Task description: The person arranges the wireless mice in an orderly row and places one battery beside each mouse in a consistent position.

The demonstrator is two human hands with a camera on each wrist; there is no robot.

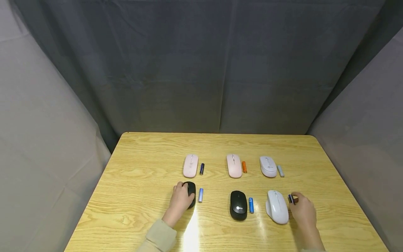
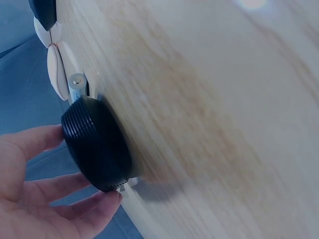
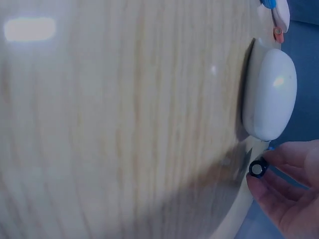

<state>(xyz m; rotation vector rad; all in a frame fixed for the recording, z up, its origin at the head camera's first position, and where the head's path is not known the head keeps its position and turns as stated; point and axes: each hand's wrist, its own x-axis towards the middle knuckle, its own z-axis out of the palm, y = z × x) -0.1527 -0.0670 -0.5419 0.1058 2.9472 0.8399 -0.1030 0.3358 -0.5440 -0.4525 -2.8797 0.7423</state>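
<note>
At the table's left front, my left hand [image 1: 181,198] grips a black computer mouse [image 1: 191,194] by its sides, thumb on one flank and fingers on the other. The left wrist view shows the ribbed end of that mouse [image 2: 97,142] close to the tabletop. A light blue battery [image 1: 200,195] lies just right of it. My right hand [image 1: 303,210] pinches a dark battery [image 1: 291,199] between thumb and fingers, beside a large white mouse [image 1: 277,207]. One flat end of the dark battery [image 3: 257,169] faces the right wrist camera.
Behind stand two pink mice [image 1: 190,166] [image 1: 234,166] and a small white mouse [image 1: 268,166], with a navy battery [image 1: 202,169], an orange battery [image 1: 244,167] and a pale battery [image 1: 280,171] beside them. Another black mouse [image 1: 238,205] and a blue battery [image 1: 251,205] lie front centre.
</note>
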